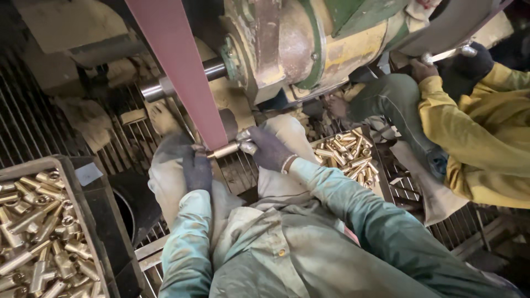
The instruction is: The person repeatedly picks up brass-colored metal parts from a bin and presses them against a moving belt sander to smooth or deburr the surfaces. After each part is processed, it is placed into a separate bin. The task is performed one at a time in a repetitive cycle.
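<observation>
Here both gloved hands, left hand [197, 171] and right hand [269, 148], clench a brass tube [227, 149] against the reddish belt [185, 69].

Head camera, looking steeply down.
A single close view from above the person's chest and arms, facing forward onto the belt [182, 72] and floor grating [33, 127].
</observation>
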